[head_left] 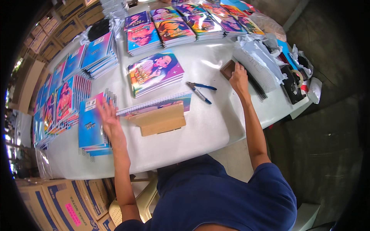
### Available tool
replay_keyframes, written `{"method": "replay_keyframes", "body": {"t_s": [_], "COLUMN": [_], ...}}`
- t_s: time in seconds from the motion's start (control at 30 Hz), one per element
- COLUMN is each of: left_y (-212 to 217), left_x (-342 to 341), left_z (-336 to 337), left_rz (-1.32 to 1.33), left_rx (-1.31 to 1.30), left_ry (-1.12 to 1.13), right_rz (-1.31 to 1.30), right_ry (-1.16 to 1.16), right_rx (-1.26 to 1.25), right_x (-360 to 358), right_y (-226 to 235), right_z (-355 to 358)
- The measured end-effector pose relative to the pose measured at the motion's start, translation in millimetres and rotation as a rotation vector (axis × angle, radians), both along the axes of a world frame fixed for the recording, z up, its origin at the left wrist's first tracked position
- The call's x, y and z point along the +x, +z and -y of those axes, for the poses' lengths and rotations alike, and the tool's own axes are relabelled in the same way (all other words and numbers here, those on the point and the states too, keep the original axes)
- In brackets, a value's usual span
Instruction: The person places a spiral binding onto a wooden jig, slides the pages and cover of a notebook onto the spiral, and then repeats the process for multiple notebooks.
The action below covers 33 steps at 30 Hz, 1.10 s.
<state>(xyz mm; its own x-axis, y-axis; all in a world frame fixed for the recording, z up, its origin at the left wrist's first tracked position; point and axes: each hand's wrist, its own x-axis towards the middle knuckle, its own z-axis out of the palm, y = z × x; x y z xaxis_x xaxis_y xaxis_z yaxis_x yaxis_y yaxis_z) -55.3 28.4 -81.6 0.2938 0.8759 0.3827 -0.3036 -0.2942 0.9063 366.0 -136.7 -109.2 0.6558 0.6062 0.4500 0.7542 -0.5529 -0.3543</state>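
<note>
My left hand (110, 117) lies with fingers stretched over the right side of a stack of blue spiral notebooks (89, 127). My right hand (239, 80) reaches to the right of the table, its fingers closed on the edge of a small brown block (227, 69). Beside that hand lie black spiral coils (257, 87). Between my arms, a tan cardboard piece (163, 121) stands at the front of a notebook cover with a row of punched holes (154, 104). Blue-handled pliers (200, 91) lie spread on the table. Behind them sits a stack of colourful notebooks (156, 73).
Stacks of illustrated notebooks (175, 32) line the far side, with more blue stacks (98, 52) at the left. Crumpled plastic-wrapped coil bundles (260, 59) and a tape roll (297, 78) crowd the right edge. Cardboard cartons (65, 202) and a cream plastic chair (148, 196) stand below the white tabletop (210, 131).
</note>
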Motion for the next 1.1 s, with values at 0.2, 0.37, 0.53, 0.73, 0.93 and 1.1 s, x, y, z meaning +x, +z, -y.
{"method": "replay_keyframes", "body": {"t_s": [0.2,0.37,0.53,0.73,0.93,1.1], "left_y": [10,20,27,44,74,89], "left_x": [-4,-9,-9,6,24,43], "left_z": [9,4,12,19,40,56], "left_rz": [-0.038,0.018,0.056,0.058,-0.107,-0.203], "left_rx": [0.042,0.063,0.072,0.090,0.288,0.431], "left_ry": [0.043,0.012,0.055,0.081,0.159,0.149], "right_rz": [0.010,0.241,0.322,0.303,0.124,0.363], "right_ry": [0.147,-0.122,-0.027,0.045,0.086,0.120], "right_rx": [0.189,-0.251,-0.319,-0.330,-0.331,-0.309], "right_x": [8,75,70,77,66,79], "right_y": [-10,0,-9,-7,11,-9], "right_z": [-8,12,31,44,40,46]}}
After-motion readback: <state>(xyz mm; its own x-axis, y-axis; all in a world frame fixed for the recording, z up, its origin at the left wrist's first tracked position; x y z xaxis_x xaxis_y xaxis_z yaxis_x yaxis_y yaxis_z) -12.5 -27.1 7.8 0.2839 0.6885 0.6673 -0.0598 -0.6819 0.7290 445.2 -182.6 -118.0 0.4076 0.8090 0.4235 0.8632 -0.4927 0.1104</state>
